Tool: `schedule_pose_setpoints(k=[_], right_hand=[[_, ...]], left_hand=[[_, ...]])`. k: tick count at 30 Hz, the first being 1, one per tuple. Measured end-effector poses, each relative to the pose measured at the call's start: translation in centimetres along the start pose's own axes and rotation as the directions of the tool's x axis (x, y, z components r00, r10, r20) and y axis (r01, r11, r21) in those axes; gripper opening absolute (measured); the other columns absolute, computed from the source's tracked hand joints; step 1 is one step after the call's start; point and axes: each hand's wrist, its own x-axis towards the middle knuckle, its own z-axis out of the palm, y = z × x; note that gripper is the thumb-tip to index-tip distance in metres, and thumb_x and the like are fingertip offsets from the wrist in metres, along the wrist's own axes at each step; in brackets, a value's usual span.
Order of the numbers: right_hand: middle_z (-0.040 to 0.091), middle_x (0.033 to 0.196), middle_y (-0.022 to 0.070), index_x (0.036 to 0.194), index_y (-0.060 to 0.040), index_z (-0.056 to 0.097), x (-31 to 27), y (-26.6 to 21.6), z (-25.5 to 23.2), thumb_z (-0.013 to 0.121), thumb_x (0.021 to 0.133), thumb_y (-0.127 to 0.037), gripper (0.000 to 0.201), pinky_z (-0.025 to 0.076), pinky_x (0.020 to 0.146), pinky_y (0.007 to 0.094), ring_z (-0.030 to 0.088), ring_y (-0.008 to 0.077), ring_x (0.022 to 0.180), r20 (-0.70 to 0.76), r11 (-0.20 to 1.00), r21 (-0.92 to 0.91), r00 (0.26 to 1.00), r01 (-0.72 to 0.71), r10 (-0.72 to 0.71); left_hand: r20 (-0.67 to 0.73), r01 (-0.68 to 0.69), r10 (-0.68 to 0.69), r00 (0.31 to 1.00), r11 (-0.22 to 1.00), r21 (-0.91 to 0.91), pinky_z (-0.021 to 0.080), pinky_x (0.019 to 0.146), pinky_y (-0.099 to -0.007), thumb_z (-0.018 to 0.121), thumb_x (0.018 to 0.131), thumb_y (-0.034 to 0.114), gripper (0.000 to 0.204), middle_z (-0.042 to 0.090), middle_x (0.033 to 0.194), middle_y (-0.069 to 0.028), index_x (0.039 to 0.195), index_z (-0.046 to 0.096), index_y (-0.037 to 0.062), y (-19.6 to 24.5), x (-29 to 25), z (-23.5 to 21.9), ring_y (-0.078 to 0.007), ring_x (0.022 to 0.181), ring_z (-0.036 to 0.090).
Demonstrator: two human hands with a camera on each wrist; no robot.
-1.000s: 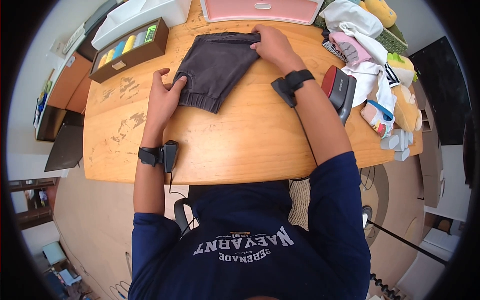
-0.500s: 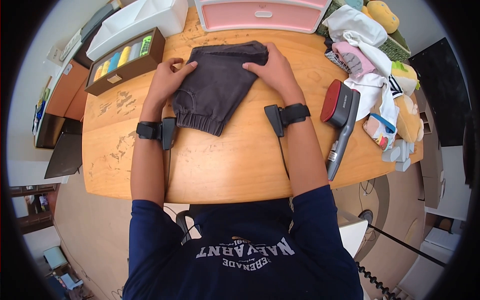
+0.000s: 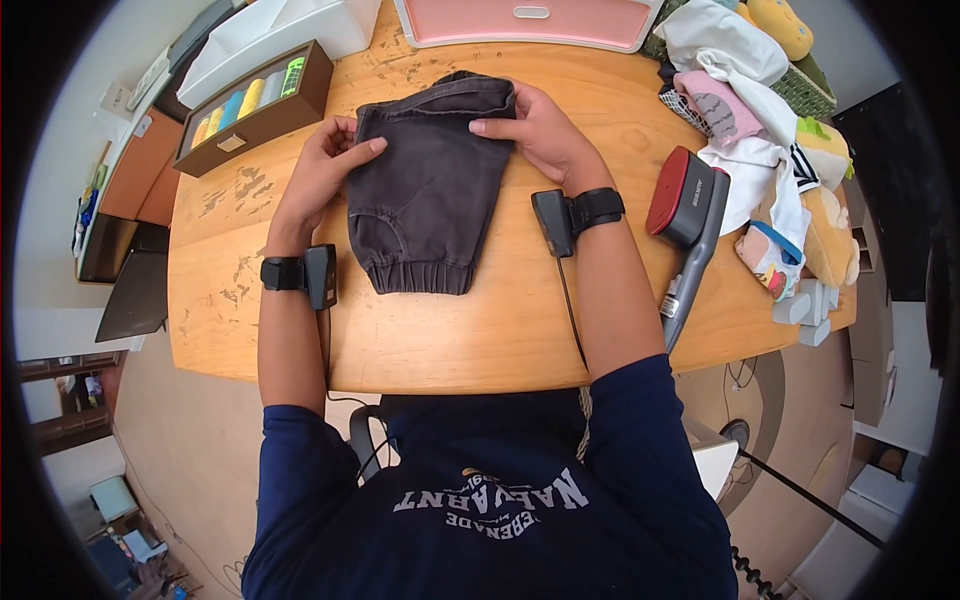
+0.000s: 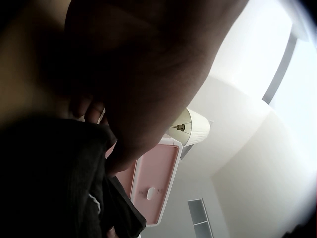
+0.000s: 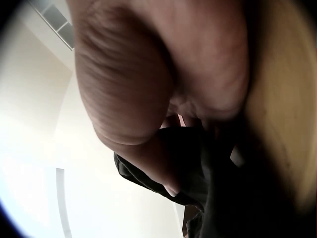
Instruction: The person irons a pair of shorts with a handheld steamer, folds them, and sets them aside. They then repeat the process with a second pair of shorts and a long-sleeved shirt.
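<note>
A pair of dark grey pants (image 3: 430,190), folded into a compact shape, lies before me with its gathered elastic waistband (image 3: 420,278) towards my body. My left hand (image 3: 318,172) pinches its far left edge, thumb on top and fingers tucked beneath. At the far right corner my right hand (image 3: 550,138) holds the cloth the same way, thumb (image 3: 492,128) across the upper face. In the right wrist view the thumb (image 5: 158,171) presses on the dark fabric (image 5: 218,198). The fingertips under the cloth are mostly hidden.
Right of my right forearm lies a red-and-grey handheld steamer (image 3: 690,215). Beyond it are piled clothes (image 3: 735,110) and plush toys (image 3: 825,235). A brown box (image 3: 255,110) of rolled cloths stands far left, near a white bin (image 3: 270,50). A pink drawer unit (image 3: 530,28) stands behind.
The pants have come nearer my body and turned so the waistband faces me squarely. My right hand has moved nearer with its corner; my left hand has shifted to the far left edge.
</note>
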Motion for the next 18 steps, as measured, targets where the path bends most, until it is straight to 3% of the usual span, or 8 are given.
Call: schedule_pose_setpoints(k=[2,4,10,16,18], right_hand=[[0.068,0.122,0.0062,0.129,0.0009,0.060,-0.1,0.0,0.0,0.077,0.084,0.002,0.048,0.047,0.103,0.0312,0.063,0.0158,0.113,0.000,1.000,-0.002,1.000,-0.008,0.008],[0.067,0.126,0.0060,0.131,-0.0002,0.060,-0.2,0.0,0.0,0.076,0.087,0.001,0.047,0.046,0.105,0.0316,0.062,0.0155,0.115,-0.001,1.000,-0.004,1.000,-0.018,0.018],[0.067,0.122,0.0039,0.126,-0.0023,0.060,0.4,0.3,-0.7,0.073,0.089,0.003,0.039,0.047,0.102,0.0298,0.062,0.0145,0.111,-0.010,1.000,-0.014,1.000,0.000,0.000],[0.067,0.117,0.0087,0.123,-0.0002,0.059,0.3,-0.1,-0.5,0.071,0.088,0.007,0.037,0.052,0.097,0.0356,0.065,0.0204,0.106,-0.257,0.975,0.195,0.965,0.106,-0.053],[0.067,0.118,0.0095,0.122,-0.0002,0.059,0.6,-0.1,-0.8,0.070,0.087,0.007,0.037,0.052,0.099,0.0368,0.065,0.0217,0.108,-0.363,0.948,0.242,0.925,0.207,-0.109]], left_hand=[[-0.002,-0.041,0.041,0.999,0.999,-0.003,0.051,0.075,-0.0222,0.081,0.086,0.009,0.031,0.070,0.103,-0.0044,0.106,0.057,0.0061,0.1,-0.5,0.2,-0.0090,0.091,0.066],[0.057,0.011,-0.005,0.998,0.994,-0.113,0.055,0.083,-0.0263,0.081,0.085,0.004,0.043,0.070,0.107,-0.0079,0.116,0.051,0.0073,1.1,-1.3,0.8,-0.0134,0.097,0.067],[0.106,-0.011,0.014,0.994,0.999,-0.032,0.054,0.094,-0.0318,0.078,0.083,0.001,0.063,0.069,0.117,-0.0143,0.134,0.041,0.0073,0.9,-1.7,1.5,-0.0196,0.107,0.067],[0.147,-0.119,0.115,0.982,0.993,0.018,0.051,0.100,-0.0341,0.082,0.080,0.001,0.092,0.068,0.121,-0.0189,0.154,0.027,0.0046,1.8,-2.6,2.8,-0.0238,0.111,0.066],[0.159,-0.129,0.126,0.979,0.992,0.011,0.052,0.098,-0.0335,0.082,0.081,0.001,0.093,0.068,0.120,-0.0185,0.155,0.026,0.0038,1.9,-2.7,3.5,-0.0233,0.110,0.067]])
